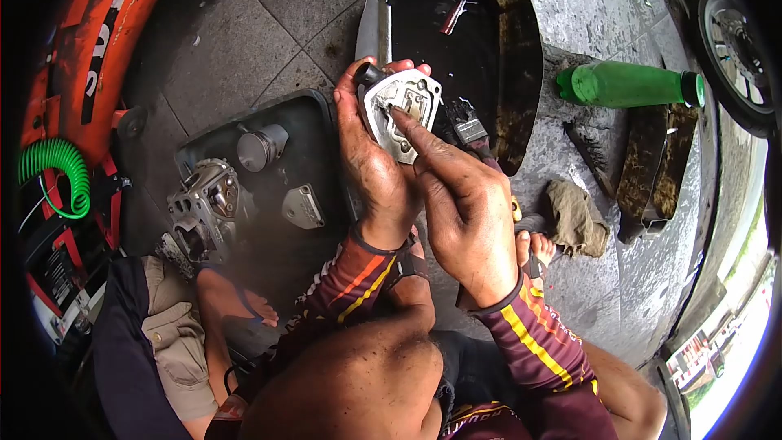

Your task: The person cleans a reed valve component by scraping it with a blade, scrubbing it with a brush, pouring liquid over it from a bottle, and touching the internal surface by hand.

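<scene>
My left hand is closed around a silver metal engine cover, its inner face turned up. A short black stub sticks out of the cover's upper left corner. My right hand has its index finger stretched out, the tip touching the inside of the cover. The thumb is apart from that finger, and the other fingers are partly hidden. To the left, a dark tray bears a cylinder head, a piston and a flat metal cover plate.
Ahead lies a large black basin with a red-handled tool and a brush. Rightward are a green bottle, a rag and an oily open container. Another person's foot rests beside the tray.
</scene>
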### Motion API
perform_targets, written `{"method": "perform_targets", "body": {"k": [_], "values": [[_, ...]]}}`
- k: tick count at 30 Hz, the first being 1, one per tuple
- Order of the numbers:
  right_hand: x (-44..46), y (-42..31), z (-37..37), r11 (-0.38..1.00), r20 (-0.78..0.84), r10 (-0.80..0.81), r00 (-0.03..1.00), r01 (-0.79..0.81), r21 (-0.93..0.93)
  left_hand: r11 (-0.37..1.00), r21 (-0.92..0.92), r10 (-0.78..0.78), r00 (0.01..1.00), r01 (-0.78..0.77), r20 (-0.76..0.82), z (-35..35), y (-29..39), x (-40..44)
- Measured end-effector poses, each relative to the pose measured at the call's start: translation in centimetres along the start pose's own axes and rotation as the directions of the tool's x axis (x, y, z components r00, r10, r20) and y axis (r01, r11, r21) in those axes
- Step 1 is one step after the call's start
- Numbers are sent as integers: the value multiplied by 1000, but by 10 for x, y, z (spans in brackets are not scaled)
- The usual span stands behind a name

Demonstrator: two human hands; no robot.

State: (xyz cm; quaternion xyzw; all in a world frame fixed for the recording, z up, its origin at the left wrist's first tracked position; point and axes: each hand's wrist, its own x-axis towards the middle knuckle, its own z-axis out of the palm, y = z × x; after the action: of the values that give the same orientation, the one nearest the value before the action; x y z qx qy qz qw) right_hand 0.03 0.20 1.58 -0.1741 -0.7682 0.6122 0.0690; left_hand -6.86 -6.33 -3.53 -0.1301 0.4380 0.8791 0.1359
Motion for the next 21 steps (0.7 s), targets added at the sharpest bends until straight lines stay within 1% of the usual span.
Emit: {"method": "perform_targets", "body": {"k": [3, 4, 5, 7, 9, 10, 11, 13, 14, 15, 17, 18, 19, 21], "values": [[-3, -7, 2, 999, 21, 19, 1000, -19, -41, 1000, 14, 12, 1000, -12, 16, -4, -3, 3], [-6, -6, 6, 998, -2, -41, 999, 40, -55, 1000, -12, -6, 1000, 6, -24, 0, 2, 2], [-8, -8, 7, 998, 6, -18, 1000, 18, -68, 1000, -23, 6, 999, -7, -44, -3, 1, 3], [-6, -5, 10, 999, -26, 7, 1000, -8, -38, 999, -26, -27, 999, 26, -25, -7, -1, 4], [-4, -2, 13, 999, -30, 3, 1000, -4, -37, 1000, -12, 21, 998, -20, 55, -13, -4, 3], [-3, -2, 13, 999, -39, -3, 999, 1, -41, 998, -67, 5, 999, -3, 37, -12, -3, 3], [-3, -3, 12, 999, -39, -8, 999, 7, -43, 997, -70, 9, 999, -6, 39, -10, -2, 3], [-10, -7, 12, 997, 5, 10, 1000, -10, -74, 993, 114, 40, 998, -34, -43, -4, 5, -2], [-10, -3, 14, 998, -23, -26, 999, 25, -56, 988, 147, 52, 999, -51, -2, -7, 5, -1], [-7, -2, 15, 998, -25, -26, 999, 24, -56, 988, 148, 51, 999, -50, 0, -9, 2, 0], [-3, -1, 17, 999, -78, -8, 997, 4, -54, 999, 45, 11, 1000, -12, 20, -10, -2, 1], [-4, -1, 17, 998, -79, -8, 997, 3, -63, 992, 117, 35, 999, -36, 13, -8, -3, 1], [-4, -2, 16, 998, -79, -13, 997, 8, -64, 993, 115, 38, 999, -40, 15, -6, 0, 1], [-8, -6, 12, 998, 9, 6, 1000, -5, -64, 998, 55, -18, 998, 22, -62, -4, 5, -4]]}}
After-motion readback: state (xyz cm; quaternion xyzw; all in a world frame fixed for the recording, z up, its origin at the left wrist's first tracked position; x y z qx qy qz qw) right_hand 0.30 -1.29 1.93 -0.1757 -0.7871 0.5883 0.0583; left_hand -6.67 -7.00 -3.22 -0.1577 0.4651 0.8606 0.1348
